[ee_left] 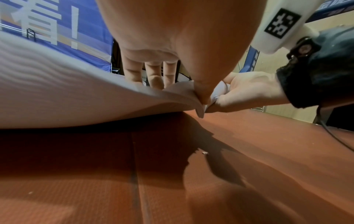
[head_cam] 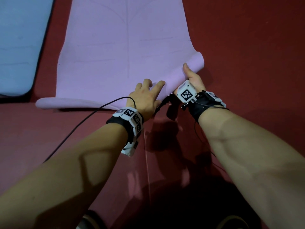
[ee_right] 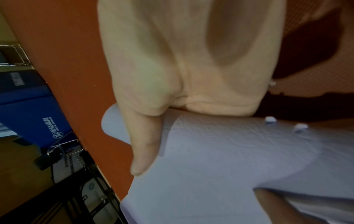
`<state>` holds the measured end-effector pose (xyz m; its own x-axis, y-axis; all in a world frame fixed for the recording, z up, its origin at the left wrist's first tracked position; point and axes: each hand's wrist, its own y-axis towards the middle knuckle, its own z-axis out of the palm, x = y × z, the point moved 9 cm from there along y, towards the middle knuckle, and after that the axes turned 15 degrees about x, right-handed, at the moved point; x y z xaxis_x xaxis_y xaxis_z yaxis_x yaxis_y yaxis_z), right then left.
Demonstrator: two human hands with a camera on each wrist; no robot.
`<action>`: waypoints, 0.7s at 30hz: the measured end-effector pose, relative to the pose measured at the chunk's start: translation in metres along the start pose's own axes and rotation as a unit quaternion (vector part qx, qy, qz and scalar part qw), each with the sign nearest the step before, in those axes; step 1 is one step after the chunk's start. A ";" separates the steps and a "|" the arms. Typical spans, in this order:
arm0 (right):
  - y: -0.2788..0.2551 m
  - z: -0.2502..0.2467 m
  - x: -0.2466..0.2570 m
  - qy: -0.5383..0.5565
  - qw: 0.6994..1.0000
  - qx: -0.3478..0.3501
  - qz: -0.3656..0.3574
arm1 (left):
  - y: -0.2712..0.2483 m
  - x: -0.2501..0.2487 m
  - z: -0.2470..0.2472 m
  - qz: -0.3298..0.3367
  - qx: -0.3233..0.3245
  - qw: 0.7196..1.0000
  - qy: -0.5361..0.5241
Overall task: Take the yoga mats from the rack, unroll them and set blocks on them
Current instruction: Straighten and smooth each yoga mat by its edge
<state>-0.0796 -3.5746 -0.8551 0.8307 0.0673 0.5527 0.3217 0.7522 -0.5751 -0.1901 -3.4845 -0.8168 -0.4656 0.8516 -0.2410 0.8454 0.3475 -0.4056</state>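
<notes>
Purple mat (head_cam: pixel 118 47) lies unrolled mid-frame on red floor (head_cam: pixel 247 47), near right corner lifted and curling. Our left hand (head_cam: pixel 146 98) and right hand (head_cam: pixel 192 76) both pinch that corner; only the left wrist view shows thumbs meeting under it. We count two mats: one purple, one blue mat (head_cam: pixel 18 43) upper left. Blue banner (ee_left: pixel 57 30) behind.

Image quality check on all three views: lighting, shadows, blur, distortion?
Head view: dim with a red cast, arm shadows on the floor, sheen near the bottom, purple mat sharp. Left wrist view: strong wide-angle bend, the left hand looms large, a hard shadow lies under the mat's lifted edge. Right wrist view: tilted, the right hand soft and washed out, mat texture readable.
</notes>
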 end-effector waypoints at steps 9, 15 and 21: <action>-0.015 0.006 0.003 -0.006 0.999 -0.040 0.009 | 0.005 0.003 0.004 -0.022 0.021 1.000 0.004; -0.016 -0.007 0.012 -0.068 0.995 -0.072 0.013 | 0.008 0.003 0.009 -0.026 0.030 0.999 0.001; -0.018 -0.008 0.016 -0.109 0.992 -0.062 0.021 | 0.011 0.005 0.016 -0.036 0.047 0.998 0.004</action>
<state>-0.0690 -3.5923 -0.8403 0.7311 0.2468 0.6361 0.3534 0.6605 -0.6625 -0.1870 -3.4829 -0.8370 -0.5216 0.8290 -0.2018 0.7815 0.3693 -0.5029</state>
